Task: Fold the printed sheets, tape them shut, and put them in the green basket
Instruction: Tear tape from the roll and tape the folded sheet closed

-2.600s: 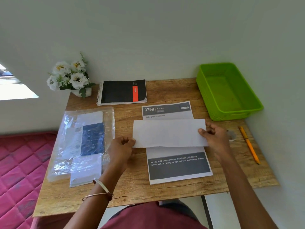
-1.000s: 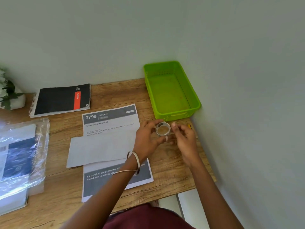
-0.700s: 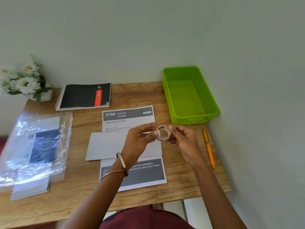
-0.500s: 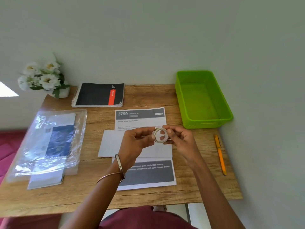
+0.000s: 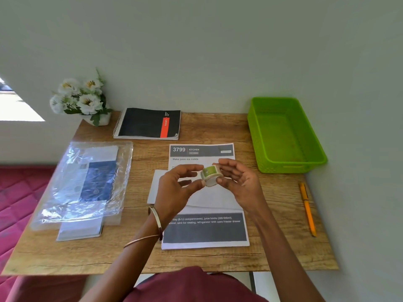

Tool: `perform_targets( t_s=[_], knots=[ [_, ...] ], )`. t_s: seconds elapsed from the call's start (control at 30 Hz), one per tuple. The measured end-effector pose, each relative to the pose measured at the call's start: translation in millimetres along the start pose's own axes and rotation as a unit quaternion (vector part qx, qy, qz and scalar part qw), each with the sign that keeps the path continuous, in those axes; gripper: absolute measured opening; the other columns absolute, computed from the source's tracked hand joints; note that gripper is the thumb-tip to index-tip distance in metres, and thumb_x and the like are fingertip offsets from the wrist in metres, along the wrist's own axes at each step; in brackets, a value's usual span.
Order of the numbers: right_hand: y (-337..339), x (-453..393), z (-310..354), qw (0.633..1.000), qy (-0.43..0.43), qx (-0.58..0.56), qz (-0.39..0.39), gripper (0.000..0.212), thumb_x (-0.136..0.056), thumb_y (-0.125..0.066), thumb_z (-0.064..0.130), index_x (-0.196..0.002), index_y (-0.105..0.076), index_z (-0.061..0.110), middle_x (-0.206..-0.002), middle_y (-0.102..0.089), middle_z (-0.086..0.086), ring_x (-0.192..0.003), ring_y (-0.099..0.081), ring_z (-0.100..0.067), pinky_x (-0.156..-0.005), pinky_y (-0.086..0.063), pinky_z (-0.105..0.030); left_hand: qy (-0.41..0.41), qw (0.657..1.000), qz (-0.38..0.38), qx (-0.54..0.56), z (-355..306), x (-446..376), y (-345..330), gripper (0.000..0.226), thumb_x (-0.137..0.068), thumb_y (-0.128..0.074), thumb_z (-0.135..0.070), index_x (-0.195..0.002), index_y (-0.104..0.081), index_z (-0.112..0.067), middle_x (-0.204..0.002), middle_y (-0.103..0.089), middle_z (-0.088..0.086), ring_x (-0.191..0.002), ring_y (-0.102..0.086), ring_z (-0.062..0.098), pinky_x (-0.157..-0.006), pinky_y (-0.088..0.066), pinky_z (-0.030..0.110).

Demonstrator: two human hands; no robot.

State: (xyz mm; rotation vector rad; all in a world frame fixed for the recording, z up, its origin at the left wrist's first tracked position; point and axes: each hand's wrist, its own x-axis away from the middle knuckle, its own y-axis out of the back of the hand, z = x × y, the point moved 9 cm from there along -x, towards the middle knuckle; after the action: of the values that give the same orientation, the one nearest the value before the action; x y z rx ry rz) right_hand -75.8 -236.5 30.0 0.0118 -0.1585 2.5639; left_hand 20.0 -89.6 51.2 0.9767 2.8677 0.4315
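Both hands (image 5: 174,188) on tape roll (image 5: 211,175), over folded sheet (image 5: 209,197)

Both forearms reached up from the lower frame to its centre. The left hand (image 5: 174,188) and right hand (image 5: 238,184) faced each other, fingertips pinched together, wrists raised.

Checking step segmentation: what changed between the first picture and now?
Both hands let go of the folded sheet, which now lies untaped across the printed sheet. The left hand and right hand took up the tape roll and hold it between them above the paper. Green basket, pen, notebook and plastic sleeve stayed put.
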Motion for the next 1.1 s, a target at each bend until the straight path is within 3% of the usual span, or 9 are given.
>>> perform_targets(
  t_s=[0.17,0.3,0.43,0.6,0.73,0.87,1.0,1.1],
  knots=[
    [-3,-1,6,0.999,0.022,0.049,-0.002,0.049,-0.071,-0.075,-0.007,-0.112,-0.061,0.017,-0.107,-0.07,-0.004,-0.097,-0.068,-0.016,-0.085,-0.055,-0.033,-0.101,0.985,-0.064,-0.125,-25,0,7,0.015,-0.078,-0.073,-0.025,-0.094,-0.072,-0.026,-0.093,-0.064,-0.009,-0.079,-0.06,0.003,-0.063,-0.048,0.011],
    [-12,3,16,0.987,0.063,0.145,-0.008,0.049,-0.071,-0.08,0.004,-0.111,-0.061,0.026,-0.104,-0.07,0.009,-0.098,-0.067,-0.01,-0.085,-0.054,-0.025,-0.122,0.971,-0.09,-0.185,-29,2,3,0.015,-0.078,-0.074,-0.032,-0.089,-0.075,-0.022,-0.084,-0.07,-0.006,-0.068,-0.061,0.004,-0.061,-0.051,0.024],
    [-19,7,22,0.97,0.099,0.219,-0.023,0.05,-0.071,-0.081,0.01,-0.116,-0.062,0.022,-0.105,-0.069,0.007,-0.096,-0.065,-0.003,-0.081,-0.046,-0.01,-0.165,0.947,-0.113,-0.25,-36,6,0,0.014,-0.078,-0.075,-0.024,-0.088,-0.076,-0.015,-0.082,-0.073,0.001,-0.07,-0.064,0.014,-0.061,-0.054,0.033],
    [-20,9,18,0.967,0.1,0.232,-0.039,0.053,-0.07,-0.082,0.01,-0.117,-0.062,0.021,-0.106,-0.069,0.004,-0.096,-0.065,-0.007,-0.084,-0.052,-0.02,-0.182,0.939,-0.107,-0.271,-34,7,-2,0.01,-0.079,-0.073,-0.017,-0.086,-0.075,-0.01,-0.08,-0.073,0.004,-0.068,-0.064,0.015,-0.059,-0.052,0.029],
    [-21,12,21,0.963,0.114,0.24,-0.053,0.052,-0.071,-0.082,0.01,-0.118,-0.062,0.019,-0.107,-0.07,0.004,-0.098,-0.064,-0.007,-0.086,-0.053,-0.023,-0.168,0.946,-0.101,-0.258,-31,5,-4,0.006,-0.082,-0.069,-0.015,-0.083,-0.07,-0.009,-0.08,-0.069,0.002,-0.064,-0.058,0.011,-0.055,-0.048,0.023],
    [-24,13,21,0.957,0.12,0.258,-0.054,0.054,-0.071,-0.082,0.01,-0.12,-0.061,0.02,-0.108,-0.069,0.005,-0.101,-0.063,-0.006,-0.087,-0.052,-0.024,-0.133,0.953,-0.09,-0.257,-20,1,-6,0.007,-0.086,-0.062,-0.016,-0.084,-0.063,-0.009,-0.085,-0.064,0.002,-0.066,-0.058,0.014,-0.054,-0.051,0.028],
    [-22,13,20,0.951,0.12,0.281,-0.05,0.053,-0.071,-0.081,0.011,-0.12,-0.062,0.019,-0.11,-0.068,0.003,-0.1,-0.063,-0.006,-0.088,-0.052,-0.024,-0.057,0.975,-0.064,-0.203,-4,-5,-5,0.009,-0.091,-0.055,-0.019,-0.084,-0.058,-0.014,-0.088,-0.059,-0.001,-0.072,-0.056,0.01,-0.058,-0.044,0.016],
    [-17,13,18,0.948,0.11,0.295,-0.048,0.052,-0.072,-0.081,0.01,-0.119,-0.062,0.02,-0.11,-0.068,0.003,-0.099,-0.062,-0.008,-0.087,-0.052,-0.025,0.006,0.991,-0.039,-0.128,12,-8,-2,0.012,-0.094,-0.051,-0.019,-0.086,-0.058,-0.014,-0.091,-0.065,0.004,-0.075,-0.063,0.013,-0.063,-0.055,0.031]
  ],
)
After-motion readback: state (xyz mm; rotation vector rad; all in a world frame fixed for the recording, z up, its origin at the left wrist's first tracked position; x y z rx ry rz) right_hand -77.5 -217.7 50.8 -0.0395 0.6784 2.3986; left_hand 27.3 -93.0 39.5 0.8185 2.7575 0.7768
